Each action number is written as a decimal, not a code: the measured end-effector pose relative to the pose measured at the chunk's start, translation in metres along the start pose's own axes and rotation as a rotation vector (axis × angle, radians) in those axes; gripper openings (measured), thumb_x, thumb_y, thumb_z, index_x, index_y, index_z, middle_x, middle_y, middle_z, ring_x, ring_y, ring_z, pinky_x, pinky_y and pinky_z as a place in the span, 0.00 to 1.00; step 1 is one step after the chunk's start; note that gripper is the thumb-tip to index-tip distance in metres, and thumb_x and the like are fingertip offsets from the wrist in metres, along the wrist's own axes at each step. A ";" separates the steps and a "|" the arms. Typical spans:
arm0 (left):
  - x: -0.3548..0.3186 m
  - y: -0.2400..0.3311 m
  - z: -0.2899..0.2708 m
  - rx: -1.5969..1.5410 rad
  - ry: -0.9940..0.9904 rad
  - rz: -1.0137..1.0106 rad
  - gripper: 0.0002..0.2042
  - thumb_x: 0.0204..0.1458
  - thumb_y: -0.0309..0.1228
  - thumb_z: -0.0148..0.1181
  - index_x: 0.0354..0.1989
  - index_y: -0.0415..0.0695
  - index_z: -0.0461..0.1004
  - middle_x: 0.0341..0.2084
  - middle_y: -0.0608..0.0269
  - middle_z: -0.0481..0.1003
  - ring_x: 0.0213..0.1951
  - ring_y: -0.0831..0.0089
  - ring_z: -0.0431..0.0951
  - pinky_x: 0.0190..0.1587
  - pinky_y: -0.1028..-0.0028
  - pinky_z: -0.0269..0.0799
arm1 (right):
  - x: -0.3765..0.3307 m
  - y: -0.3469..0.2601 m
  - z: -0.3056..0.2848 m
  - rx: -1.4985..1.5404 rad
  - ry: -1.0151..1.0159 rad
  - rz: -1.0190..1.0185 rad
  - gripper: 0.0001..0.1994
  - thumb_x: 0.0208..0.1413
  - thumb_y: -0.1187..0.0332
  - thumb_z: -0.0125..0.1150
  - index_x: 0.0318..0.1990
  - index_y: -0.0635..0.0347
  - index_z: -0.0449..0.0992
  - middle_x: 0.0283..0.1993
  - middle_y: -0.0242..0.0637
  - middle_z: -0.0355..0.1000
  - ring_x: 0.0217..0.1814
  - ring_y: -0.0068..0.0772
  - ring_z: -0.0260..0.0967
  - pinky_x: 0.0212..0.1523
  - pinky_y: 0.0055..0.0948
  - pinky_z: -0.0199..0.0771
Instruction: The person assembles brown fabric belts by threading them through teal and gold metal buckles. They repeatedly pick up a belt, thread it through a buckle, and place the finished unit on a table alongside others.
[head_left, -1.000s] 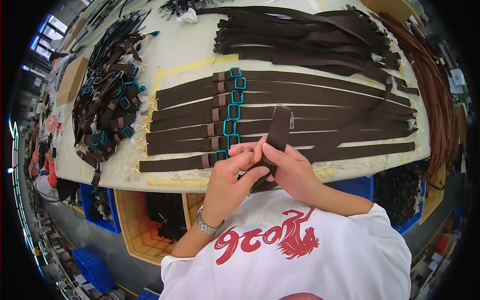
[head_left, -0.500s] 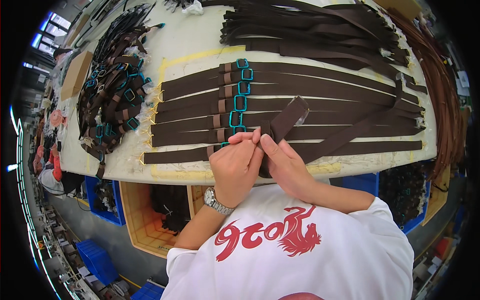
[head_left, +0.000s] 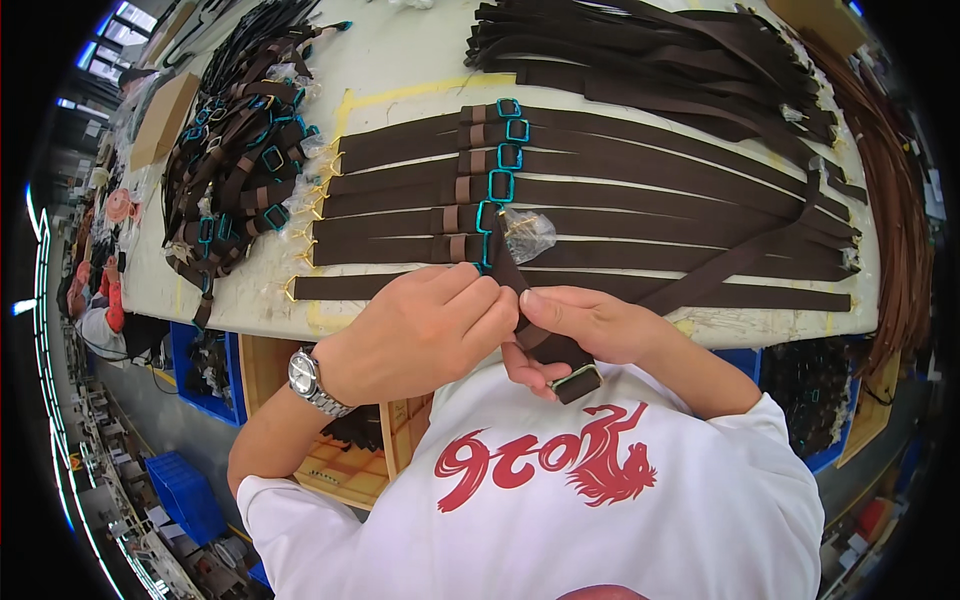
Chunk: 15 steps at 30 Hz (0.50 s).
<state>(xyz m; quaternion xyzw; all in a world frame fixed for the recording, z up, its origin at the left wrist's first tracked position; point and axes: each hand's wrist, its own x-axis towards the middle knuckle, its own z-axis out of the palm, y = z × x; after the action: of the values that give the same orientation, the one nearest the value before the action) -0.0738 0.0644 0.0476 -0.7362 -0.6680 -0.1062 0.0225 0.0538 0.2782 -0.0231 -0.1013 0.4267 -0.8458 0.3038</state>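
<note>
A dark brown strap point(head_left: 556, 350) is pinched between my two hands, close to the table's front edge. Its upper part runs up toward the row of laid-out straps point(head_left: 630, 195), and a metal buckle point(head_left: 577, 383) hangs at its lower end in front of my shirt. My left hand point(head_left: 425, 325), with a watch above the wrist, is closed, its fingertips meeting the strap. Thumb and fingers of my right hand point(head_left: 590, 325) grip the same strap from the other side. Several teal-covered buckles point(head_left: 502, 186) line up along the laid straps; part of the nearest is hidden behind my left hand.
A heap of straps with teal buckles point(head_left: 240, 190) lies at the left of the white table point(head_left: 400, 60). More dark straps point(head_left: 640, 50) are stacked at the back right. Crumpled clear plastic point(head_left: 530, 235) rests beyond my hands. Blue bins point(head_left: 205, 385) and wooden crates stand under the table.
My left hand moved left and nearer, turning its back upward. The strap's end swung down off the row, and its metal buckle now shows below my right hand. My view shifted slightly.
</note>
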 end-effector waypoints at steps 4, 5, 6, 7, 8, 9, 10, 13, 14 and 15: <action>-0.006 -0.004 0.016 -0.303 0.146 -0.166 0.08 0.60 0.31 0.70 0.37 0.40 0.78 0.25 0.62 0.76 0.25 0.69 0.76 0.27 0.70 0.70 | -0.006 -0.009 0.005 -0.330 0.065 0.082 0.17 0.76 0.53 0.58 0.54 0.59 0.73 0.37 0.35 0.78 0.36 0.25 0.71 0.39 0.30 0.76; -0.007 -0.001 0.017 -0.549 0.158 -0.348 0.07 0.63 0.30 0.68 0.36 0.39 0.78 0.24 0.62 0.76 0.24 0.72 0.76 0.26 0.72 0.70 | -0.008 -0.009 0.009 -0.495 0.147 0.055 0.18 0.73 0.55 0.63 0.57 0.58 0.73 0.38 0.36 0.79 0.39 0.27 0.73 0.42 0.32 0.76; -0.009 0.005 0.017 -0.794 0.166 -0.531 0.08 0.65 0.28 0.65 0.35 0.37 0.79 0.22 0.63 0.76 0.22 0.75 0.75 0.25 0.73 0.70 | -0.011 -0.012 0.013 -0.659 0.230 0.029 0.20 0.70 0.56 0.67 0.60 0.58 0.73 0.40 0.37 0.80 0.41 0.28 0.75 0.44 0.33 0.77; -0.013 0.014 0.017 -1.033 0.177 -0.726 0.09 0.67 0.27 0.63 0.34 0.36 0.79 0.21 0.63 0.75 0.20 0.77 0.74 0.25 0.75 0.70 | -0.013 -0.030 0.019 -0.702 0.247 0.049 0.30 0.63 0.60 0.73 0.68 0.59 0.68 0.45 0.38 0.82 0.49 0.33 0.79 0.50 0.38 0.78; -0.014 0.019 0.017 -1.125 0.241 -0.808 0.10 0.68 0.26 0.62 0.33 0.35 0.79 0.21 0.64 0.76 0.20 0.79 0.73 0.25 0.76 0.69 | -0.017 -0.032 0.027 -0.772 0.431 0.011 0.28 0.58 0.70 0.73 0.65 0.60 0.69 0.46 0.37 0.81 0.50 0.29 0.79 0.56 0.31 0.77; -0.015 0.024 0.017 -1.215 0.307 -0.890 0.10 0.68 0.26 0.60 0.33 0.35 0.79 0.22 0.64 0.77 0.20 0.81 0.73 0.24 0.77 0.68 | -0.020 -0.030 0.029 -0.788 0.540 -0.059 0.28 0.57 0.73 0.73 0.64 0.60 0.69 0.49 0.38 0.80 0.51 0.30 0.78 0.57 0.32 0.78; -0.016 0.029 0.018 -1.306 0.375 -0.971 0.11 0.69 0.26 0.59 0.32 0.34 0.80 0.22 0.65 0.78 0.20 0.83 0.72 0.24 0.78 0.68 | -0.022 -0.028 0.031 -0.803 0.650 -0.128 0.28 0.56 0.76 0.73 0.63 0.60 0.69 0.51 0.39 0.79 0.53 0.31 0.78 0.58 0.33 0.78; -0.018 0.039 0.024 -1.443 0.518 -1.005 0.13 0.72 0.29 0.58 0.34 0.34 0.79 0.22 0.64 0.78 0.22 0.82 0.73 0.25 0.78 0.69 | -0.028 -0.018 0.033 -1.022 0.790 -0.280 0.20 0.56 0.76 0.73 0.53 0.59 0.71 0.56 0.40 0.75 0.51 0.42 0.79 0.51 0.37 0.79; -0.017 0.042 0.024 -1.476 0.575 -1.020 0.14 0.72 0.29 0.57 0.34 0.34 0.79 0.22 0.64 0.78 0.22 0.82 0.73 0.26 0.78 0.70 | -0.030 -0.015 0.032 -1.140 0.806 -0.336 0.17 0.57 0.73 0.74 0.50 0.59 0.72 0.56 0.40 0.75 0.50 0.46 0.80 0.47 0.38 0.80; -0.016 0.045 0.026 -1.491 0.583 -1.016 0.14 0.72 0.30 0.57 0.35 0.34 0.79 0.22 0.63 0.78 0.22 0.81 0.74 0.27 0.78 0.70 | -0.032 -0.016 0.036 -1.191 0.790 -0.286 0.13 0.58 0.73 0.74 0.45 0.61 0.74 0.55 0.42 0.74 0.50 0.48 0.78 0.46 0.39 0.79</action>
<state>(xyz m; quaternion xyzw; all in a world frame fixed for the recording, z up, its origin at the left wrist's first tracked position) -0.0277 0.0488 0.0244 -0.1266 -0.6366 -0.6822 -0.3366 0.0880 0.2807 0.0150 0.0086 0.8751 -0.4748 -0.0929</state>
